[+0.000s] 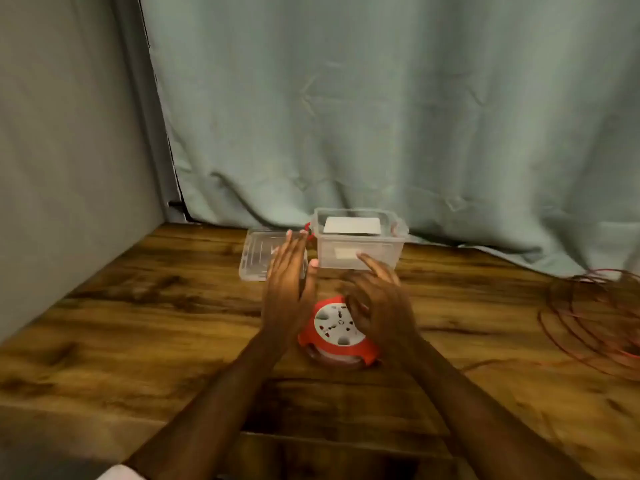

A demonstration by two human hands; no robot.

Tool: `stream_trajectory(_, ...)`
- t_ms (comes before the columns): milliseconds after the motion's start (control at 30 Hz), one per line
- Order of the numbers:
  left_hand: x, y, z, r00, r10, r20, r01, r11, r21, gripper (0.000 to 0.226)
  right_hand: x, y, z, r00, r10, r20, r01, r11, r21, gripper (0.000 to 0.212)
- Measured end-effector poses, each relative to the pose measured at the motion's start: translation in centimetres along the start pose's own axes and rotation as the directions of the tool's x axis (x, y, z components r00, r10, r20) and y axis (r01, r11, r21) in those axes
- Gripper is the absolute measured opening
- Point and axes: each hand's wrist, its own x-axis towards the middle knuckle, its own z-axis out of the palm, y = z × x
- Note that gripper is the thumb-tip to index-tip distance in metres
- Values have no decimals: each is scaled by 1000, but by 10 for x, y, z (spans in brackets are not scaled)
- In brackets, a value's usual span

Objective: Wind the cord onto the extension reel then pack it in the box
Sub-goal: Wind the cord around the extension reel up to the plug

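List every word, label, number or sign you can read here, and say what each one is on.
No text can be read.
Pale label on the front of the clear box: too blurred to read.
White face of the red extension reel: small marks by the sockets, too blurred to read.
Clear lid: a faint mark, illegible.

Before me a dark wood-grain counter meets a creased pale green curtain, a plain grey wall on my left.
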Motion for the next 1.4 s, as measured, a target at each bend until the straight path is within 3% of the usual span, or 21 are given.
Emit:
stream_trajectory(100,-16,-14,10,974,-171,147,171,985,13,47,-16,11,14,996,61,69,-60,998,-24,30)
stream_trajectory(167,-32,-25,17,953,-225,202,207,973,104,42,-22,15,13,988,102,117,-101,995,-14,29)
stream_trajectory(300,-41,-47,24,948,-295,121,244,915,321,37,-16,16,-6,954,109,278,-102,994,-39,47)
stream_trajectory(400,-43,-48,29,905,-393,161,306,867,395,59,-11,11,-18,901,112,419,-81,993,-91,64)
stream_trajectory(567,-25,-45,32,887,-445,127,333,804,492,49,3,8,-5,878,178,444,-139,983,-119,70)
stream_trajectory(833,19,-51,68,844,-490,218,422,858,293,40,52,36,9,856,180,484,-155,984,-91,52)
stream_trajectory(967,19,-70,69,782,-565,263,567,820,77,42,52,49,19,864,234,445,-240,970,-43,48)
stream_trajectory(1133,21,-71,62,786,-467,405,505,863,16,43,32,44,25,883,329,335,-349,937,0,49)
stream_trajectory(1233,20,-71,63,794,-441,418,464,884,52,42,25,34,27,887,365,282,-384,923,13,51)
stream_trajectory(1400,18,-74,63,792,-437,427,505,861,-57,26,21,20,31,902,360,238,-377,926,31,50)
